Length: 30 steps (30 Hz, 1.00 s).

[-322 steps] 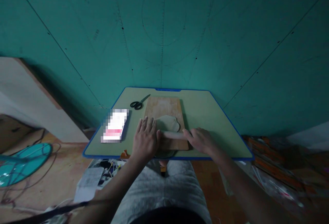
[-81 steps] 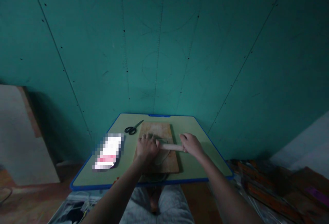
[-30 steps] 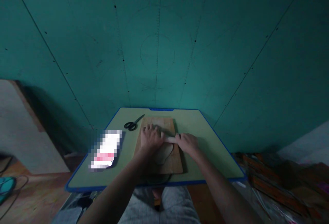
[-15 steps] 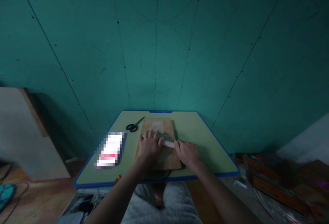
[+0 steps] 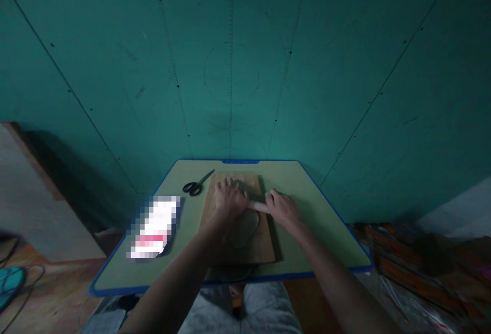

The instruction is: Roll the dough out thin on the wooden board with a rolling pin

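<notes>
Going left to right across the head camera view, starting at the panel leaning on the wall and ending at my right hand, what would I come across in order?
Leaning panel, pixelated bright rectangle, scissors, left hand, rolling pin, right hand.

No words, numbers or brands legible anywhere in the frame. On the green wall [image 5: 326, 93], left of upper centre, a small patch of dark marks [image 5: 140, 92], too faint to read. At lower left on the counter [image 5: 280, 175], a bright panel [image 5: 156, 221], pixelated past reading.
</notes>
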Each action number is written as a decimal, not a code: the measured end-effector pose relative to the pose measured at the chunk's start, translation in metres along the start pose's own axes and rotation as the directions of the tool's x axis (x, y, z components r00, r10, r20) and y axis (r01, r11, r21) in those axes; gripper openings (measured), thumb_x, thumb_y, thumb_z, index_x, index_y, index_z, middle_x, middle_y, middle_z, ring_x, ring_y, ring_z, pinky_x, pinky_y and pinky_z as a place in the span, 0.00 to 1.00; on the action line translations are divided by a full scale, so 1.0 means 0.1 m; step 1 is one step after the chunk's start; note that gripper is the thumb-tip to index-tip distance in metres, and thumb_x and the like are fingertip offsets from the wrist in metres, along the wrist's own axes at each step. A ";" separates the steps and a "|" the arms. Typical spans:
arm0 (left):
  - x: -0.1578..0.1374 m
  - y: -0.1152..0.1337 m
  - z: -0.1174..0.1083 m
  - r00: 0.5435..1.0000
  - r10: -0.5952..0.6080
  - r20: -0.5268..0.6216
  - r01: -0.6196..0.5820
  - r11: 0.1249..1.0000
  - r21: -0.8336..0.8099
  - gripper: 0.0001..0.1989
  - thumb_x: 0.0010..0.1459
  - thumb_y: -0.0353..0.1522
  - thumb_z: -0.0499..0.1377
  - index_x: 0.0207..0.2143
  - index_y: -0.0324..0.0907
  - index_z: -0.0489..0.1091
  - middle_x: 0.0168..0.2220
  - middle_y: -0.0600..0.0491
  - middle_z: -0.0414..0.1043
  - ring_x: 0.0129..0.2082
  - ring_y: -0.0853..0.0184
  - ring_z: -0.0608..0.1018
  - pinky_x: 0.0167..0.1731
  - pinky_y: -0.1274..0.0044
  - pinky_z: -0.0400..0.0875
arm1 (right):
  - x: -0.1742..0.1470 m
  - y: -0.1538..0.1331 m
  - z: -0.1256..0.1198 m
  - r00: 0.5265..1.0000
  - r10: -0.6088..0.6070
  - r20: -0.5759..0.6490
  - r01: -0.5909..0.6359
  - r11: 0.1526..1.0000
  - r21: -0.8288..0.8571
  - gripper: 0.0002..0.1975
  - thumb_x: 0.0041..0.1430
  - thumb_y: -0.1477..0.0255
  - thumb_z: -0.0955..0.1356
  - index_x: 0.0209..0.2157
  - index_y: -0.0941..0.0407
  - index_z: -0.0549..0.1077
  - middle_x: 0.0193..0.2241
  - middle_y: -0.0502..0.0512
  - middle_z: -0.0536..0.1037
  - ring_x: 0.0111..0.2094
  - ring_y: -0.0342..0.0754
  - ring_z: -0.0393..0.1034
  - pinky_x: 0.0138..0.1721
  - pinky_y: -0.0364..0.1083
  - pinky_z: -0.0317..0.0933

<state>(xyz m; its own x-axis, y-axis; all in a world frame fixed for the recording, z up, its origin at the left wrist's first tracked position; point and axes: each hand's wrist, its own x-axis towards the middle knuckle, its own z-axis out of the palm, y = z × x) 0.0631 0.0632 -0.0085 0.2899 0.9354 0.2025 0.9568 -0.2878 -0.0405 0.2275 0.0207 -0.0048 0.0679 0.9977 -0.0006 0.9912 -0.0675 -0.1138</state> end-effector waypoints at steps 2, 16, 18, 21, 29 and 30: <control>0.08 0.00 0.03 1.000 0.016 0.026 -0.016 1.000 0.005 0.22 0.66 0.36 0.45 0.55 0.37 0.69 0.57 0.38 0.67 0.60 0.48 0.63 0.53 0.59 0.59 | 0.10 0.03 0.00 1.000 0.013 0.000 -0.013 1.000 0.003 0.20 0.71 0.64 0.53 0.44 0.54 0.73 0.41 0.59 0.80 0.41 0.50 0.75 0.38 0.45 0.59; 0.32 -0.01 0.05 0.996 0.054 0.071 -0.053 0.998 -0.025 0.21 0.66 0.37 0.45 0.50 0.36 0.71 0.53 0.39 0.70 0.53 0.50 0.69 0.47 0.63 0.64 | 0.33 0.05 -0.02 0.997 0.024 0.075 -0.020 0.998 -0.056 0.21 0.69 0.69 0.54 0.46 0.57 0.75 0.46 0.63 0.78 0.46 0.52 0.73 0.41 0.45 0.62; 0.25 -0.03 0.04 0.994 0.089 0.062 -0.087 0.996 -0.023 0.20 0.66 0.37 0.45 0.49 0.37 0.71 0.54 0.40 0.69 0.55 0.50 0.68 0.49 0.63 0.63 | 0.24 0.04 -0.01 0.995 -0.056 0.083 0.066 0.990 -0.126 0.19 0.69 0.70 0.55 0.47 0.57 0.75 0.46 0.64 0.78 0.45 0.52 0.74 0.41 0.46 0.62; 0.10 -0.06 0.04 0.998 0.067 0.016 -0.067 0.997 -0.047 0.20 0.65 0.37 0.47 0.48 0.36 0.72 0.53 0.39 0.69 0.55 0.51 0.67 0.52 0.63 0.61 | 0.06 0.01 0.00 0.977 -0.195 0.089 0.211 0.951 -0.225 0.18 0.68 0.73 0.56 0.48 0.56 0.73 0.45 0.64 0.78 0.43 0.53 0.75 0.40 0.47 0.64; -0.34 -0.05 -0.04 0.994 -0.028 -0.109 0.013 0.991 -0.136 0.23 0.67 0.41 0.45 0.44 0.38 0.75 0.50 0.41 0.72 0.53 0.53 0.69 0.55 0.61 0.59 | -0.25 -0.05 0.02 0.974 -0.211 0.082 0.224 0.945 -0.236 0.19 0.68 0.68 0.57 0.54 0.55 0.71 0.42 0.65 0.80 0.41 0.54 0.76 0.40 0.47 0.64; -0.40 -0.04 -0.04 0.990 -0.030 -0.136 0.010 0.990 -0.144 0.23 0.67 0.41 0.45 0.45 0.39 0.75 0.49 0.42 0.73 0.51 0.54 0.70 0.55 0.61 0.59 | -0.25 -0.04 0.04 0.975 -0.200 0.093 0.216 0.950 -0.226 0.20 0.69 0.67 0.56 0.52 0.55 0.73 0.40 0.65 0.80 0.39 0.55 0.77 0.39 0.48 0.64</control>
<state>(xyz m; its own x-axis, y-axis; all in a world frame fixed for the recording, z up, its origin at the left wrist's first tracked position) 0.0475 0.0259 -0.0124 0.2557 0.9068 0.3352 0.9468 -0.3050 0.1030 0.2213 -0.0043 -0.0079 -0.1422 0.9873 -0.0702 0.9819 0.1497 0.1158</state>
